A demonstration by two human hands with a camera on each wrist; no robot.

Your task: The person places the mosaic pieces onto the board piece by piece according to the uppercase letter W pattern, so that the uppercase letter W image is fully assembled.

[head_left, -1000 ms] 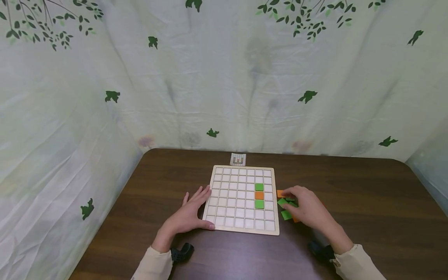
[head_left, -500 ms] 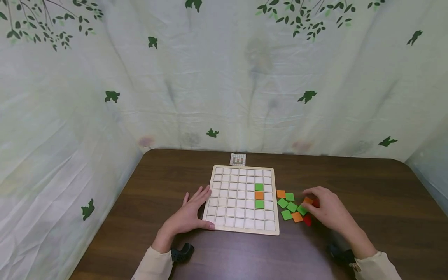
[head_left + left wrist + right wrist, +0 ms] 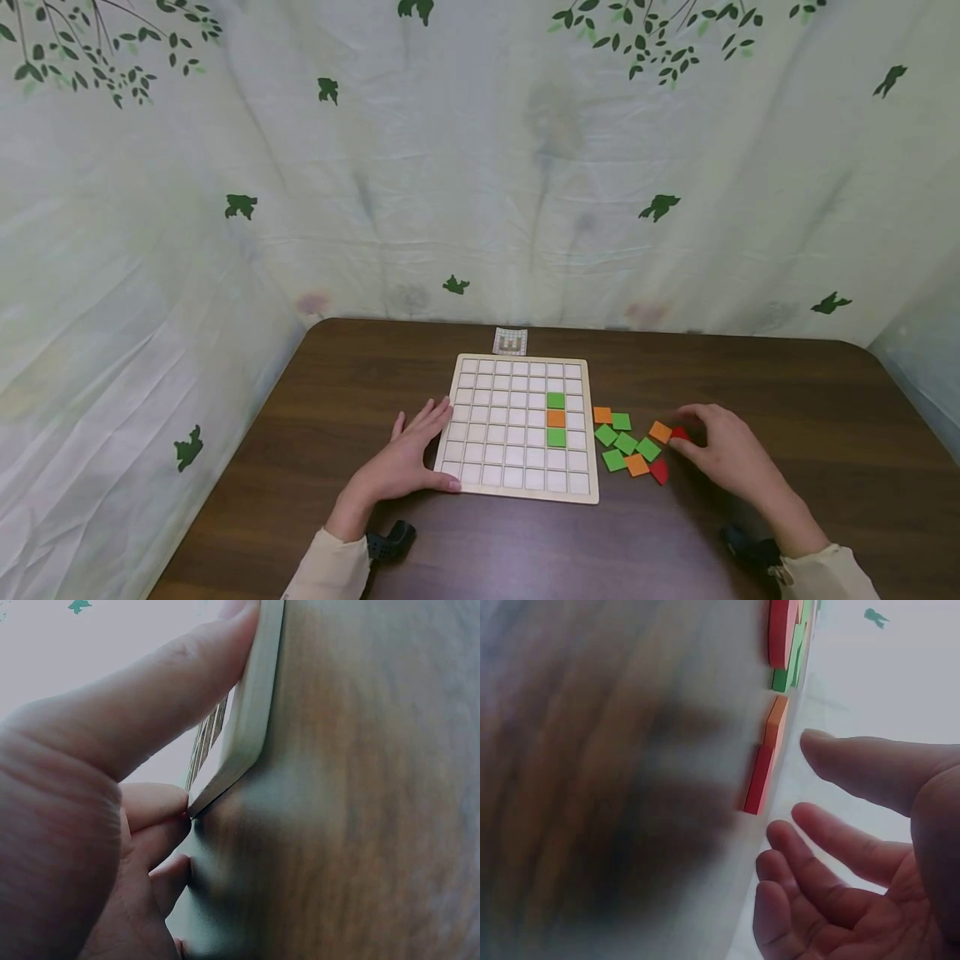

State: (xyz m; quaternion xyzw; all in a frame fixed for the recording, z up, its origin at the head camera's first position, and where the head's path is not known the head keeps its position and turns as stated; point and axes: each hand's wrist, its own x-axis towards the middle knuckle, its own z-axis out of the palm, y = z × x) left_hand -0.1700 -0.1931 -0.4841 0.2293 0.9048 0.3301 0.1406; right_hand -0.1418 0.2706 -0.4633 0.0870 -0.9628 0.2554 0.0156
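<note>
In the head view my left hand [image 3: 405, 458] rests at the near-left corner of a white gridded wooden board [image 3: 517, 497], its thumb on the rim and its fingers spread along the left side. The left wrist view shows the thumb over the board's edge [image 3: 255, 712]. Two green tiles and an orange tile [image 3: 556, 419] lie in one column of the grid. My right hand [image 3: 723, 446] hovers beside a red piece [image 3: 678, 433], thumb and fingers apart with nothing between them. That red piece [image 3: 759, 780] touches an orange tile [image 3: 776, 720] in the right wrist view.
Loose green tiles [image 3: 626, 443], orange tiles [image 3: 637, 465] and another red piece [image 3: 658, 472] lie right of the board. A small printed card [image 3: 510, 342] is behind the board on the brown table [image 3: 787, 400]. A leaf-patterned curtain [image 3: 480, 183] hangs behind.
My right hand has moved right, off the green and orange tiles to the red piece at the pile's right end, uncovering the tiles. The left hand and board have stayed put.
</note>
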